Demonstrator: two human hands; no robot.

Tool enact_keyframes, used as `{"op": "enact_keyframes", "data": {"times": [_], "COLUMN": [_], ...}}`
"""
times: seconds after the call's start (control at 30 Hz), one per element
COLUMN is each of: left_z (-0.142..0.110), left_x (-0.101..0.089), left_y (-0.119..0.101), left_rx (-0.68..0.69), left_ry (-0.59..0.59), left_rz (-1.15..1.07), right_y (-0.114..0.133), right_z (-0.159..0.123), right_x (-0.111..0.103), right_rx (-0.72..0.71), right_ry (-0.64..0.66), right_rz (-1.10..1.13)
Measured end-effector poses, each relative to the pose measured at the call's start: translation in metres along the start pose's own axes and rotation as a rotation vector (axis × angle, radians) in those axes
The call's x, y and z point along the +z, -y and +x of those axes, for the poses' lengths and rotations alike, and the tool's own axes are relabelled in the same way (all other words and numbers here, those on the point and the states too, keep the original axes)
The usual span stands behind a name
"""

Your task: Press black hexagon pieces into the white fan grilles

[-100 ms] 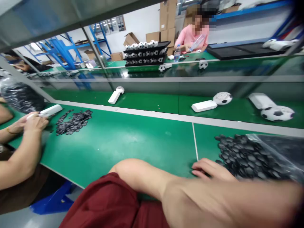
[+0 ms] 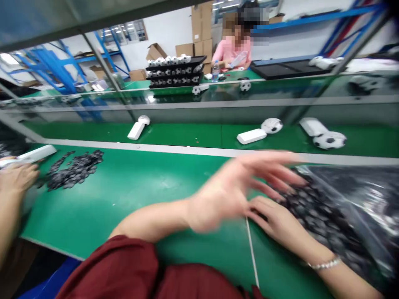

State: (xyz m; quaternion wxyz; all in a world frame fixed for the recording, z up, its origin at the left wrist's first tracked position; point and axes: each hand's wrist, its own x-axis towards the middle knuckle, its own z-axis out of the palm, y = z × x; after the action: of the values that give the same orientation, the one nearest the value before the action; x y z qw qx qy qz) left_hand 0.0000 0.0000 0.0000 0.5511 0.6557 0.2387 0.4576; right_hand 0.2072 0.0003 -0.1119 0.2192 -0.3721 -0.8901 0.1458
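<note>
My left hand (image 2: 222,199) is raised over the green bench, blurred by motion, its fingers stretched to the right and spread. Nothing shows in it. Its fingertips pass in front of the near edge of a pile of small black flat pieces (image 2: 311,211). Below it, my right hand (image 2: 272,218), with a beaded bracelet at the wrist, lies on the bench at the left side of that pile. Its fingers are loosely bent, with a gap to the thumb, and I see nothing between them. A clear plastic bag (image 2: 358,195) covers part of the pile.
White handled pieces with football-patterned heads lie on the sunken green strip ahead: one at left (image 2: 136,130), two at right (image 2: 252,136) (image 2: 329,140). At far left a co-worker's hand (image 2: 18,176) holds a white piece beside another black pile (image 2: 73,170). Across stand stacked black trays (image 2: 174,79).
The view has swung right, so the surroundings sit further left. My left hand has come up and forward from low in front of the right forearm, uncovering that forearm and its bracelet.
</note>
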Motion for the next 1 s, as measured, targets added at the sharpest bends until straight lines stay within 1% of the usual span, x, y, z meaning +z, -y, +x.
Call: {"op": "enact_keyframes", "data": {"times": [0.03, 0.07, 0.1, 0.13, 0.17, 0.23, 0.27, 0.3, 0.33, 0.37, 0.43, 0.47, 0.5, 0.57, 0.6, 0.63, 0.7, 0.77, 0.83, 0.87, 0.9, 0.93, 1.0], "left_z": [0.011, 0.020, 0.028, 0.035, 0.040, 0.044, 0.043, 0.041, 0.038, 0.036, 0.033, 0.033, 0.034, 0.038, 0.041, 0.043, 0.046, 0.049, 0.052, 0.052, 0.051, 0.049, 0.039], "left_x": [-0.021, -0.049, -0.081, -0.118, -0.157, -0.231, -0.264, -0.291, -0.313, -0.330, -0.350, -0.357, -0.361, -0.368, -0.370, -0.371, -0.371, -0.363, -0.346, -0.333, -0.317, -0.298, -0.253], "left_y": [0.008, 0.018, 0.030, 0.043, 0.055, 0.076, 0.084, 0.089, 0.093, 0.096, 0.101, 0.104, 0.107, 0.112, 0.114, 0.115, 0.114, 0.107, 0.096, 0.090, 0.084, 0.078, 0.069], "left_rx": [0.024, 0.035, 0.024, -0.011, -0.053, -0.128, -0.141, -0.150, -0.166, -0.224, -0.383, -0.474, -0.569, -0.728, -0.778, -0.804, -0.792, -0.770, -0.763, -0.746, -0.714, -0.667, -0.516], "left_ry": [-0.078, -0.201, -0.343, -0.506, -0.618, -0.717, -0.739, -0.743, -0.784, -0.910, -1.067, -1.105, -1.092, -1.011, -0.964, -0.921, -0.844, -0.741, -0.664, -0.628, -0.596, -0.539, -0.361], "left_rz": [0.049, 0.141, 0.274, 0.440, 0.596, 0.871, 0.964, 0.979, 0.993, 1.044, 1.106, 1.138, 1.166, 1.237, 1.280, 1.322, 1.380, 1.390, 1.391, 1.392, 1.395, 1.388, 1.314], "right_y": [-0.001, -0.003, -0.006, -0.009, -0.013, -0.021, -0.025, -0.028, -0.031, -0.033, -0.038, -0.040, -0.042, -0.046, -0.048, -0.049, -0.051, -0.051, -0.049, -0.048, -0.047, -0.046, -0.044], "right_z": [0.000, 0.000, -0.001, -0.001, -0.001, -0.002, -0.003, -0.003, -0.003, -0.004, -0.003, -0.003, -0.003, -0.002, -0.001, 0.000, 0.002, 0.006, 0.009, 0.009, 0.010, 0.010, 0.010], "right_x": [-0.007, -0.015, -0.022, -0.030, -0.036, -0.046, -0.050, -0.051, -0.051, -0.050, -0.045, -0.043, -0.040, -0.035, -0.033, -0.032, -0.029, -0.027, -0.025, -0.025, -0.024, -0.024, -0.026], "right_rx": [0.072, 0.140, 0.200, 0.254, 0.301, 0.378, 0.410, 0.435, 0.454, 0.470, 0.490, 0.496, 0.503, 0.511, 0.511, 0.508, 0.489, 0.464, 0.441, 0.435, 0.430, 0.427, 0.417], "right_ry": [-0.026, -0.064, -0.105, -0.152, -0.202, -0.275, -0.296, -0.301, -0.295, -0.281, -0.245, -0.229, -0.215, -0.198, -0.192, -0.183, -0.154, -0.127, -0.109, -0.104, -0.099, -0.091, -0.068], "right_rz": [-0.024, -0.055, -0.093, -0.135, -0.178, -0.248, -0.272, -0.289, -0.298, -0.305, -0.321, -0.331, -0.343, -0.374, -0.392, -0.410, -0.438, -0.447, -0.441, -0.439, -0.440, -0.446, -0.469]}}
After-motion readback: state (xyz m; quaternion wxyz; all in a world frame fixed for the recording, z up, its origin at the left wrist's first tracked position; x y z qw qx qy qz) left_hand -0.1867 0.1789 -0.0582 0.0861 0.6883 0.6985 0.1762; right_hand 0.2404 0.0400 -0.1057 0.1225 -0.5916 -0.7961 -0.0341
